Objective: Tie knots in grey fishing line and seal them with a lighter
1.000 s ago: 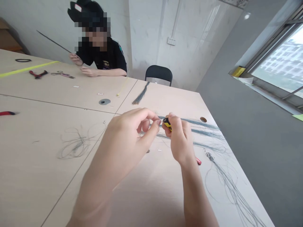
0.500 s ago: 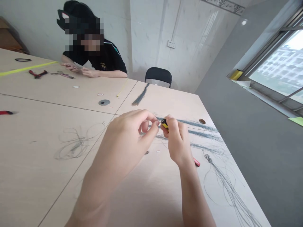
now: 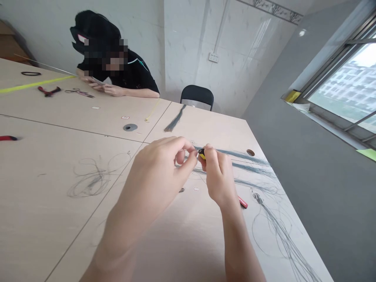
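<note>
Left hand (image 3: 155, 168): forearm comes in from bottom-left, angled up toward centre, wrist raised off the table, fingers curled. Thumb and index tips close together right beside the right hand's grip; can't tell if they're on something, too small to see.

Right hand (image 3: 219, 176): forearm rises from bottom-centre, wrist up, fingers curled over. Thumb and fingers clamped on a small yellow-and-black cylindrical item (image 3: 202, 154), mostly hidden by the fingertips, held in the air above the pale wood-grain table (image 3: 44, 219).

Around the grip: thin grey-blue wire bundles (image 3: 243, 156) lie on the table, running off to the right. A loose tangle of thin grey wire (image 3: 282, 239) sits lower right of the grip, and a red stick-shaped item (image 3: 242, 202) lies just beyond the right wrist. A dark wire bundle (image 3: 175, 118) lies further ahead. A loose grey wire tangle (image 3: 94, 180) lies left of the left hand.

Far end of table: a seated co-worker's hands (image 3: 100, 86) are near red-handled pliers (image 3: 49, 91) and scissors (image 3: 79, 93).
</note>
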`<state>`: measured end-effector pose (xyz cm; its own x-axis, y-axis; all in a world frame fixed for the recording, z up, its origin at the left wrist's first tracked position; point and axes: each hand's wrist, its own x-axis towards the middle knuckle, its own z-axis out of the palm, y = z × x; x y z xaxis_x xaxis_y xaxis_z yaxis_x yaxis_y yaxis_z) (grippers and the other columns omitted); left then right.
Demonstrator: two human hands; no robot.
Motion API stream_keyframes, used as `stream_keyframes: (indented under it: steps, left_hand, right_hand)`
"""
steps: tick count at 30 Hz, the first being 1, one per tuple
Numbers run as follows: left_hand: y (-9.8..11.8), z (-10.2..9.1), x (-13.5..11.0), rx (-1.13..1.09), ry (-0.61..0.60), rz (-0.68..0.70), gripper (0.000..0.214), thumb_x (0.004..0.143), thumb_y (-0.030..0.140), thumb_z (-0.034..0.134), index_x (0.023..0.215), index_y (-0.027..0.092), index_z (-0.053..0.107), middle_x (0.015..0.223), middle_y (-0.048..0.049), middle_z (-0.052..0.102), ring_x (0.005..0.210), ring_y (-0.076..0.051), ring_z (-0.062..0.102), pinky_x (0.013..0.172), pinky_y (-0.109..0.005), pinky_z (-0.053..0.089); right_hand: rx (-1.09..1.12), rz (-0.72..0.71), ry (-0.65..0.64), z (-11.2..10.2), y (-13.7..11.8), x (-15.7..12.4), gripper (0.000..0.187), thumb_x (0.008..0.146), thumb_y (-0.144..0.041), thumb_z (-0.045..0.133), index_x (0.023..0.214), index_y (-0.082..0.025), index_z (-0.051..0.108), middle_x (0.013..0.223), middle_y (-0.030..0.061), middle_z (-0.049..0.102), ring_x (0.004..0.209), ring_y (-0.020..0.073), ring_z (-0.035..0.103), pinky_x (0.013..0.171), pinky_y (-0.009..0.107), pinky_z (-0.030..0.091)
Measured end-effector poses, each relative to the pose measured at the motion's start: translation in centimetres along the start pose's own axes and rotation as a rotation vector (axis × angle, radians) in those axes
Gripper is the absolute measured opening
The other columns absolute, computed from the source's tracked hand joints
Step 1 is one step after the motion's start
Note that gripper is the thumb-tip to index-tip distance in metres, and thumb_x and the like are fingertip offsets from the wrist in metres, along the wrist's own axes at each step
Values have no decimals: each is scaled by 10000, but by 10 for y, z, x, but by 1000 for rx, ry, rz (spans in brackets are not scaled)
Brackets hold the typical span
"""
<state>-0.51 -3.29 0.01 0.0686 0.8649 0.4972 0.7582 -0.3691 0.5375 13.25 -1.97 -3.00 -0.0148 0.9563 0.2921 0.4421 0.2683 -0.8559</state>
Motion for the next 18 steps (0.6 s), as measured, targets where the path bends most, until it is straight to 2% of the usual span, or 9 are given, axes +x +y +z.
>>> stream_keyframes:
  steps: [12, 18]
  left_hand:
    - [-1, 2, 0, 4, 3, 14, 96, 824, 203, 604, 737, 205, 645, 599, 56, 522, 511, -84, 476, 484, -215, 350]
    - [-2, 1, 0, -23, 4, -23, 96, 819, 231, 612, 731, 215, 644, 609, 46, 536, 539, -100, 496, 510, -228, 357]
  right_hand:
    - [-13, -43, 19, 3, 0, 1, 396, 983, -335, 311, 603, -228, 279, 491, -43, 317, 466, 131, 248, 477, 312, 161]
    - [33, 20, 21, 0, 0, 2, 463, 1008, -389, 338, 579, -215, 322, 493, -39, 316, 471, 121, 273, 483, 307, 174]
